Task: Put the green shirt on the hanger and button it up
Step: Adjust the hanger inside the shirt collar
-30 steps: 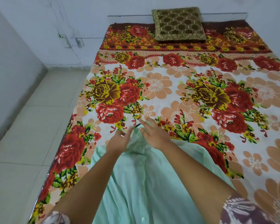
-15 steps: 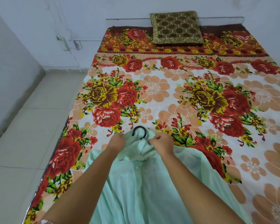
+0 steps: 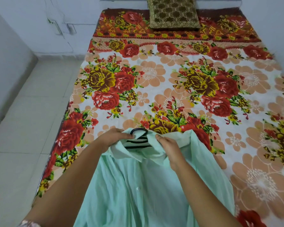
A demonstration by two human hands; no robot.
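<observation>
A pale green shirt (image 3: 138,190) lies front-up on the near part of the bed, collar away from me. A black hanger (image 3: 138,131) sits inside it; its hook sticks out past the collar and its bars show in the open neck. My left hand (image 3: 112,139) pinches the left side of the collar. On the other side, my right hand (image 3: 168,145) grips the right collar edge. The two collar halves are held apart. A white button (image 3: 137,188) shows on the placket below.
The bed carries a floral sheet (image 3: 170,82) of red and yellow roses. A brown-gold cushion (image 3: 172,13) rests at the head against the wall. Pale floor tiles (image 3: 31,120) run along the bed's left edge.
Both hands have pulled the collar open, so the hanger's bars now show in the neck. The view has shifted closer and lower over the shirt.
</observation>
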